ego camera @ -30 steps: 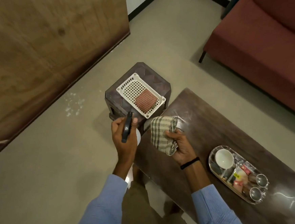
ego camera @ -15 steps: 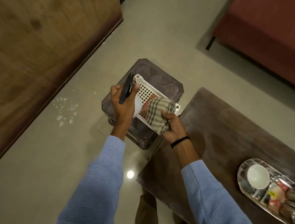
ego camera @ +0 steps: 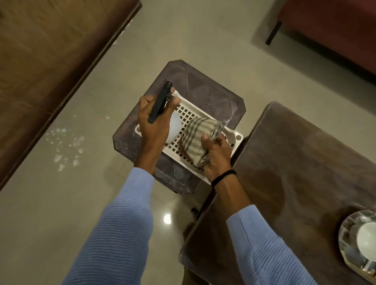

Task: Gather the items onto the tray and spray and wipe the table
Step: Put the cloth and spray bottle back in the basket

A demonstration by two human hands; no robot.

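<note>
Both hands are over the white slotted basket (ego camera: 205,115) that sits on the dark plastic stool (ego camera: 212,93) just off the end of the table (ego camera: 300,156). The left hand (ego camera: 156,124) has its fingers wrapped tight round a spray bottle (ego camera: 160,101), black head up top and the pale body showing under the palm, held above the basket's left part. The right hand (ego camera: 216,156) grips a bunched checked cloth (ego camera: 199,137), fingers closed on it, pressing it down into the basket's right part; something reddish-brown peeks out beneath the cloth, too hidden to tell what. Far from the basket, at the table's other end, a shiny oval tray (ego camera: 345,233) holds a white cup (ego camera: 374,244) and some small packets and glasses, cut off by the edge of view.
</note>
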